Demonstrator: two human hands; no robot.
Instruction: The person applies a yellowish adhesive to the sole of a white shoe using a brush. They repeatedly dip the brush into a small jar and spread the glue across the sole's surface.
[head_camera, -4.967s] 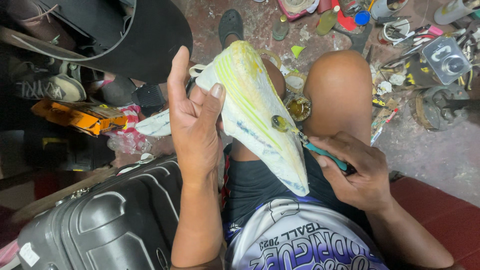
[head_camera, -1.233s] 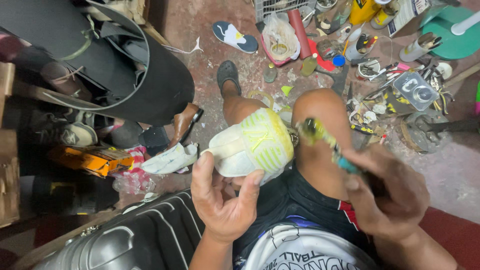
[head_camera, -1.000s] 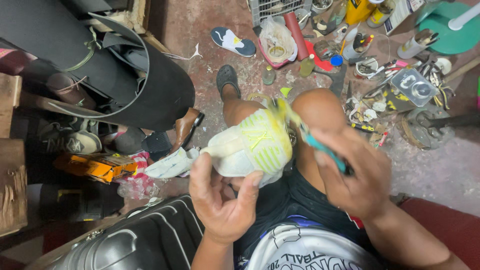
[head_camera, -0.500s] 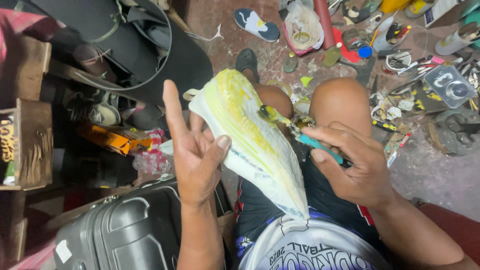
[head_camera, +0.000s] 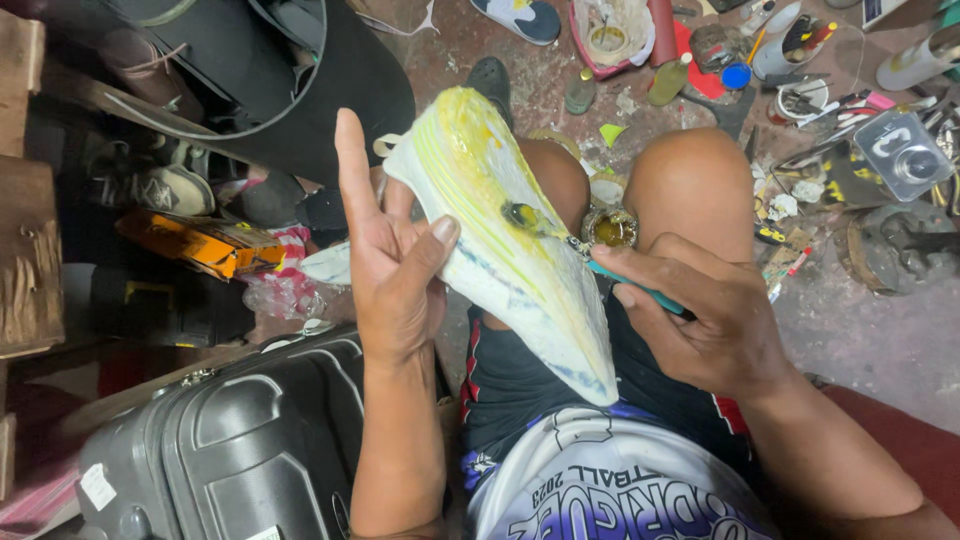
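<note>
Cluttered concrete floor (head_camera: 880, 340) fills the head view, strewn with small tools, bottles and a white tub. Above the person's bare knees is a white shoe sole (head_camera: 510, 240), streaked yellow with glue. The left hand (head_camera: 395, 265) grips the sole's left edge, thumb pressed on its face, index finger straight up beside it, other fingers hidden behind it. The right hand (head_camera: 715, 325), right of the sole, has its fingers closed round a teal-handled brush (head_camera: 600, 270) whose tip touches the sole's middle. A grey suitcase (head_camera: 250, 450) lies below-left of the sole.
</note>
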